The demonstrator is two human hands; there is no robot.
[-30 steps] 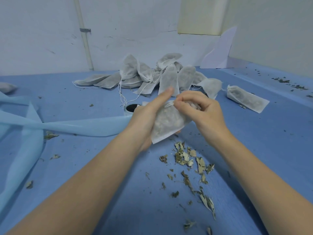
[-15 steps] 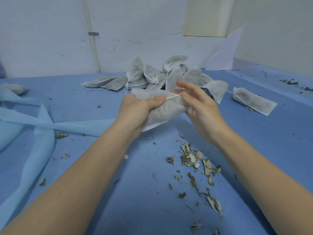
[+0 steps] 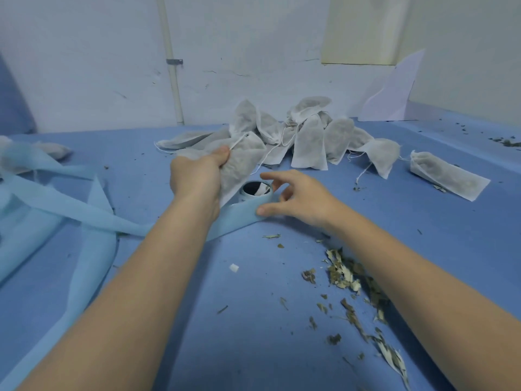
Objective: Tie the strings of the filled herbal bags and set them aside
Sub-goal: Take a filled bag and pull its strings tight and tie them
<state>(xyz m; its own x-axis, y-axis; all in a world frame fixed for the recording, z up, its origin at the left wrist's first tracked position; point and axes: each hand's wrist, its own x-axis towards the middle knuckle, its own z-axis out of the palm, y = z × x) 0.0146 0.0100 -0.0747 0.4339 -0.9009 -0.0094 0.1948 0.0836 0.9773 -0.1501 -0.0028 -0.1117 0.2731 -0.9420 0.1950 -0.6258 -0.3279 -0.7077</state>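
**Bag in left fist, mid-table**

Filled herbal bag [image 3: 239, 167] clamped in left hand [image 3: 197, 179], held above the blue table [image 3: 423, 221]. Right hand [image 3: 296, 198] just right of it, fingers spread loose, holding nothing, thumb touching light-blue strip [image 3: 84, 210]. Bag pile [image 3: 310, 136] farther back.

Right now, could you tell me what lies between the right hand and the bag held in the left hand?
In the head view, a small round container sits between the right hand and the bag gripped by the left hand.

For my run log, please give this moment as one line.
left hand: grips filled white mesh herbal bag | right hand: open, touching light blue fabric strip
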